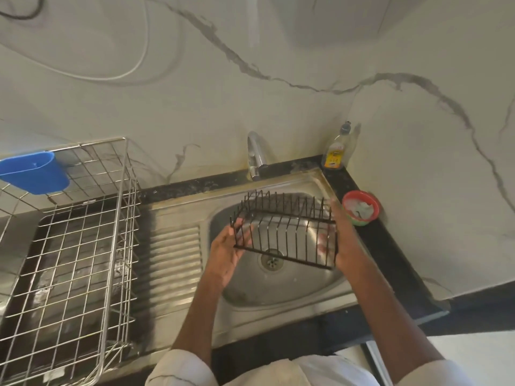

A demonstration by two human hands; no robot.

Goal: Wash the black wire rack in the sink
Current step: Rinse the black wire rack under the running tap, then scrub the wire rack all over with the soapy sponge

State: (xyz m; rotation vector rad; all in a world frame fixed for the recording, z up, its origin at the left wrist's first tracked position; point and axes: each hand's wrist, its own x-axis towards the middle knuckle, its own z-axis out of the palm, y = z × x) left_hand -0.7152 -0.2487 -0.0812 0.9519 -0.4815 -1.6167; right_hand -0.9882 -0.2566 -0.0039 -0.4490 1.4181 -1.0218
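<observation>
2 hands hold the black wire rack above the sink basin, over the drain. Along the counter's left end stands a large steel dish basket with a blue cup hooked on its rim. The left hand cups the rack's left end, fingers curled around the wires; the right hand clasps its right end, fingers wrapped behind. The tap at the sink's back edge shows no running water, and the soap bottle in the back right corner and the red bowl on the right edge sit untouched, so washing seems barely begun: wetting, scrubbing and rinsing remain.
</observation>
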